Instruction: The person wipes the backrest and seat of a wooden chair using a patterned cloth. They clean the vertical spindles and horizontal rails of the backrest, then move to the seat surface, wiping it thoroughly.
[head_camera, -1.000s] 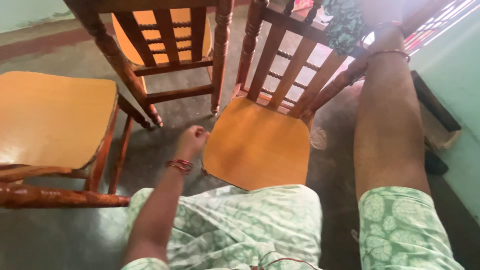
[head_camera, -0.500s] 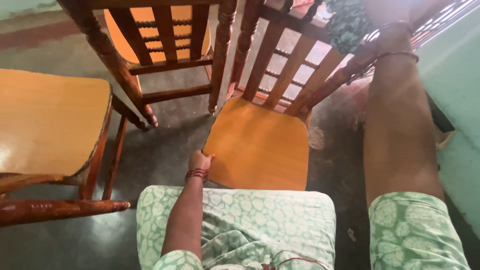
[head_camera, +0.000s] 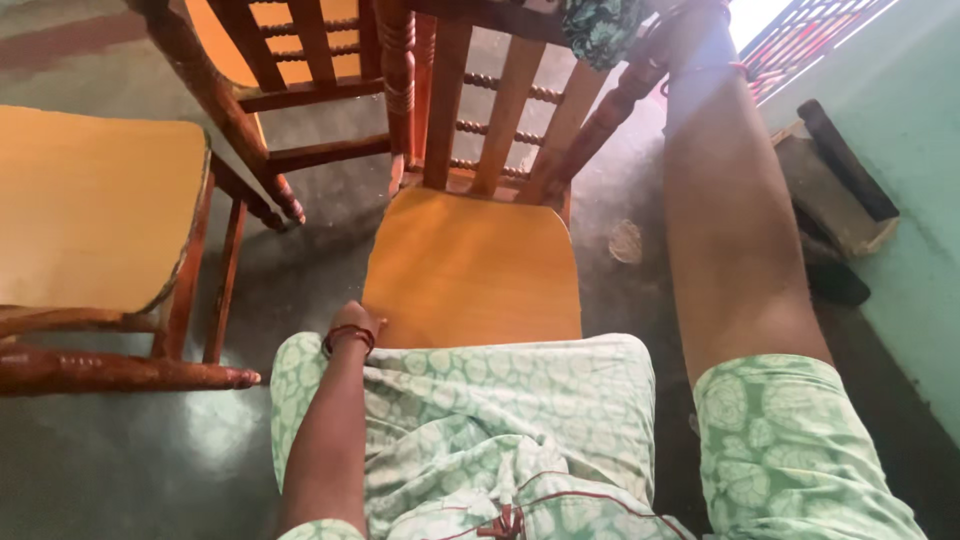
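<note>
1. The chair, with a smooth yellow seat and turned dark-wood spindles, stands just ahead.
2. Left hand grips the seat's front-left edge.
3. Right hand is at the backrest's top; its grip cannot be told.
4. The chair has come closer than before.

No package, label, sign or screen shows anywhere in this view. Around the hands there are only bare wooden furniture, plain floor and an unmarked wall, none of them carrying a printed or lit surface.
</note>
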